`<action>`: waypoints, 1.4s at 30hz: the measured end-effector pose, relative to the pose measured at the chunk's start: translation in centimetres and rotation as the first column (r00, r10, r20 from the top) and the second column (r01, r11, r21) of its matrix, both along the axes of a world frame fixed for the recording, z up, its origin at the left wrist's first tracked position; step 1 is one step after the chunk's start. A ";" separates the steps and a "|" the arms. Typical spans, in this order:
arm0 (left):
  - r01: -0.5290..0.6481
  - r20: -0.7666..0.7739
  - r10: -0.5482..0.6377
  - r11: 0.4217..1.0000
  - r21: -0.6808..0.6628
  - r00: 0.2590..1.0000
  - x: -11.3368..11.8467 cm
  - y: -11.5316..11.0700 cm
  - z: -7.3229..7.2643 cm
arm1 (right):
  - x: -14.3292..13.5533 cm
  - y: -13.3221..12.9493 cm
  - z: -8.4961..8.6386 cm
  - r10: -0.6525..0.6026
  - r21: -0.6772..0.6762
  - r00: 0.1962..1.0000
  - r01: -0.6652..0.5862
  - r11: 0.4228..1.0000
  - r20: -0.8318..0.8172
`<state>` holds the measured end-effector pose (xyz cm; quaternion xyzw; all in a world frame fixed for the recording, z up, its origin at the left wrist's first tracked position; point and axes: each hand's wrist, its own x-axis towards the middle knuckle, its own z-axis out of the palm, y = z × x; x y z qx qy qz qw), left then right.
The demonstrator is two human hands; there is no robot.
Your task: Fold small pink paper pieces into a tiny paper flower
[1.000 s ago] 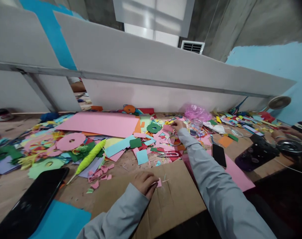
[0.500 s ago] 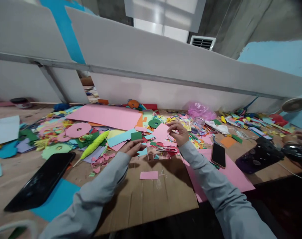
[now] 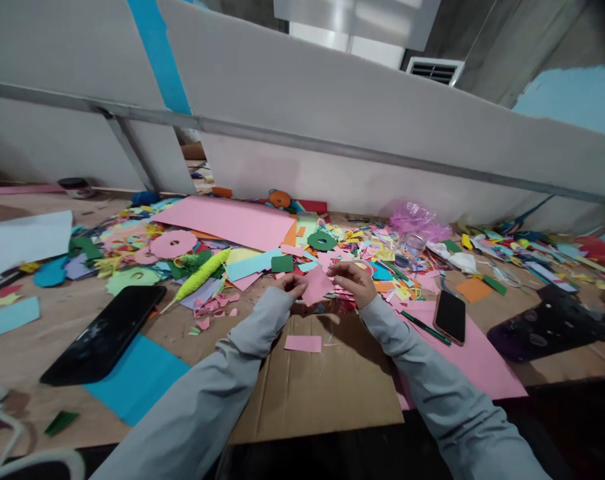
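Left hand (image 3: 290,287) and right hand (image 3: 355,281) pinch pink paper (image 3: 316,287) in a narrow grip above the counter (image 3: 27,363), near the cardboard (image 3: 327,397); light pressure at opposite edges should best prevent creases.

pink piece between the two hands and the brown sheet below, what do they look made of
The pink piece looks like matt paper or thin card: flat, evenly coloured, without shine. The brown sheet is probably corrugated cardboard, dull in finish, judging by its tan face and faint creases.
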<state>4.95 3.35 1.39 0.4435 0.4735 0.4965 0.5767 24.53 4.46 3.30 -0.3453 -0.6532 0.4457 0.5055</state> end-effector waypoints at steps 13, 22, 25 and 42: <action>0.171 0.207 -0.160 0.985 -0.037 0.965 0.0 -0.6 -0.6 | -1.0 -0.6 -0.6 -0.074 -0.152 0.993 0.059 0.987 -0.092; -0.081 0.086 0.084 0.996 -0.042 0.993 -1.1 -0.5 0.9 | -1.1 -1.4 -1.0 0.074 0.079 0.945 -0.104 0.991 0.319; 0.029 0.156 -0.006 0.989 -0.147 0.988 -0.9 -0.5 0.7 | -1.3 -1.5 -1.1 -0.027 0.209 0.950 -0.041 0.977 0.312; 0.096 0.134 -0.083 0.991 -0.091 0.987 0.5 -1.0 -1.0 | -1.4 -1.6 -0.7 -0.120 0.381 0.950 0.002 0.925 0.287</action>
